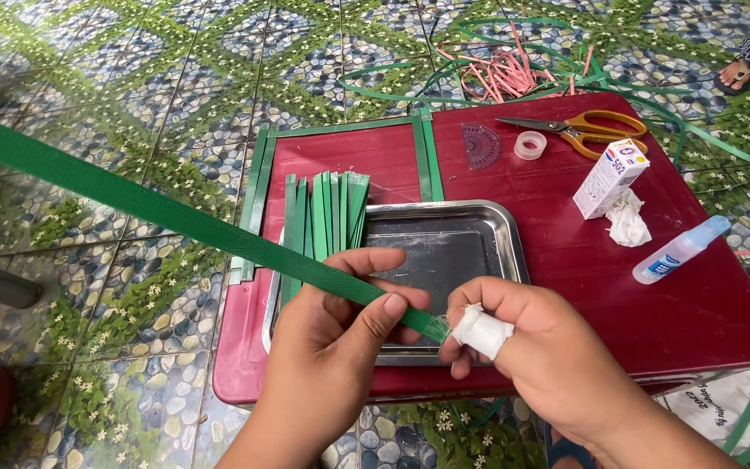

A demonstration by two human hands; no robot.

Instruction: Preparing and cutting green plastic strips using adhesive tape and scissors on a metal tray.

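Beside the white glue box (pixel 609 177), both hands (pixel 340 321) pinch a green strap (pixel 158 208).

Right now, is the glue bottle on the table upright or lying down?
Lying down: the glue bottle rests on its side on the red table, blue cap pointing away.

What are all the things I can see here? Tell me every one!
Long strap: one, green, running from the left edge to both hands.
Cut strap pieces: a bunch, green, leaning on the tray's left end.
Tray: one, silver metal, middle of the table.
Table: one, dark red, on a pebble-patterned floor.
Scissors: one, orange handles, far side of table.
Tape roll: one, clear, beside the scissors.
Protractor: one, see-through.
Small box: one, white.
Crumpled tissue: one, white.
Bottle: one, white with blue cap, lying down.
Scraps: pink and green, on floor.
Left hand: holds the strap.
Right hand: thumb wrapped in white, pinching the strap's end.
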